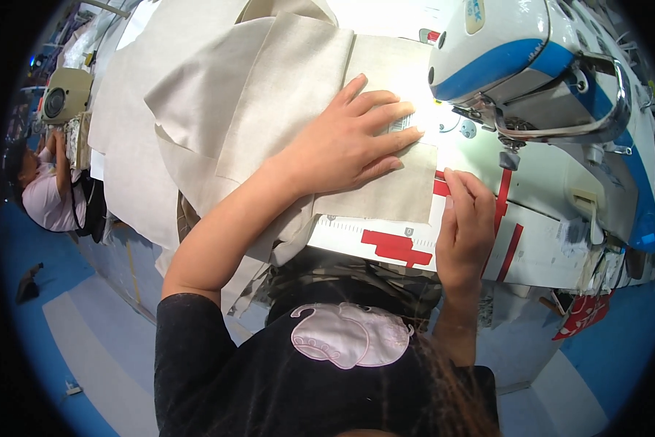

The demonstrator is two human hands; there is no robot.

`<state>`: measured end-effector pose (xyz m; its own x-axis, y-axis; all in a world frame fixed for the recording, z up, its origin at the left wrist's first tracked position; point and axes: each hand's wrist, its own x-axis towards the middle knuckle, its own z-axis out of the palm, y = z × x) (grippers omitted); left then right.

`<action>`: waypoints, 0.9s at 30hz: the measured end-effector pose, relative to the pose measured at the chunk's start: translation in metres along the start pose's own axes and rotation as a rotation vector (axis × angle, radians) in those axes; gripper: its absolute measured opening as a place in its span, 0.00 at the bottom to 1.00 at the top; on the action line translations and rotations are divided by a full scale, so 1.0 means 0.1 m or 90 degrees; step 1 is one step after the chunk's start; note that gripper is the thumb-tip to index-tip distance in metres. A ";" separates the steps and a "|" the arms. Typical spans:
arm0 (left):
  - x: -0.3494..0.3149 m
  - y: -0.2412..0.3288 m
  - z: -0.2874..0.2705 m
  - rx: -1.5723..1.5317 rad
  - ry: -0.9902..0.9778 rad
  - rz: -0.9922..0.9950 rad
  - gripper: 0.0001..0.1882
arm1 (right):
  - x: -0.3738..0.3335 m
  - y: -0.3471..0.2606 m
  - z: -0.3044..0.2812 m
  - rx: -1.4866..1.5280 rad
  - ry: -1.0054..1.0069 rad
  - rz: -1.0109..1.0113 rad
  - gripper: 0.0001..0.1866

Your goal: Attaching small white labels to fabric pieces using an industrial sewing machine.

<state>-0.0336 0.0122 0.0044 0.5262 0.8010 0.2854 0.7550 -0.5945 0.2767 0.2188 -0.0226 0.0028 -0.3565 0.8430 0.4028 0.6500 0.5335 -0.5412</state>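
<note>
My left hand (353, 138) lies flat on a beige cloth panel (396, 193), its fingers spread and pointing toward the sewing machine's needle area. Under its fingertips shows a small striped patch. The panel is stacked or folded with more beige cloth (291, 73), which runs off to the left. Beside the panel's right edge is my right hand (466, 226), its fingers curled together and the thumb close to the index finger. Whatever may be between those fingers is hidden. The white and blue sewing machine (502, 58) stands just beyond both hands, its lamp lighting the cloth.
Red tape strips (396, 247) and ruler marks line the white table's front edge. A metal bar (618, 95) juts from the machine head. A red bag (586, 315) hangs under the right end. At far left, another person (54, 186) works at a beige machine (66, 95).
</note>
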 end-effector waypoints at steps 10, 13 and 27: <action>0.03 -0.05 0.01 0.008 0.036 0.015 0.20 | -0.01 -0.03 -0.03 0.004 -0.021 0.020 0.20; 0.06 -0.09 0.02 -0.003 0.016 0.010 0.22 | -0.02 -0.03 -0.04 -0.003 -0.026 0.023 0.19; 0.21 -0.40 0.04 0.006 0.047 0.040 0.20 | -0.03 -0.04 -0.03 0.005 -0.029 0.033 0.16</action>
<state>-0.0509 0.0535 -0.0043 0.5423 0.7549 0.3687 0.7254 -0.6422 0.2479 0.2190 -0.0274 0.0063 -0.3523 0.8718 0.3403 0.6629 0.4892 -0.5668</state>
